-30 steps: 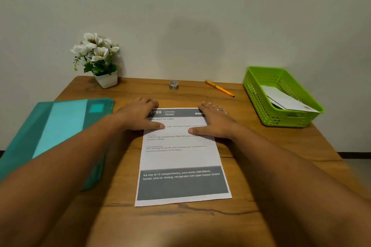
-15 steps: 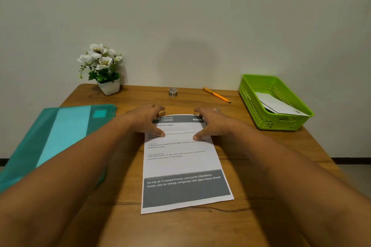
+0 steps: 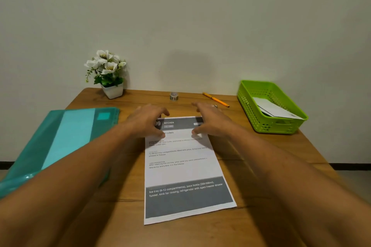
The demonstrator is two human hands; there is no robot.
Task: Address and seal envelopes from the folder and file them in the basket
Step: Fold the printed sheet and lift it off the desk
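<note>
Wooden table (image 3: 251,156) against a plain pale wall (image 3: 180,26). Teal folder (image 3: 66,142) at left edge, green basket (image 3: 277,126) far right, white envelopes (image 3: 275,109) inside. Printed sheet (image 3: 180,166) centre. Hands: left hand (image 3: 147,121), right hand (image 3: 210,121) over its top, fingers loosely spread, gripping nothing. Tape roll (image 3: 174,96), pen (image 3: 215,99), flower pot (image 3: 112,90) along back.

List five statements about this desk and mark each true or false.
1. A white envelope lies in the green plastic basket. True.
2. The orange pen lies in that basket. False: it lies on the wooden table, left of it.
3. The left hand and right hand are over the printed white sheet's top end. True.
4. The teal plastic folder lies on the person's right. False: it is on their left.
5. The small tape roll stands on the table beyond the sheet. True.
</note>
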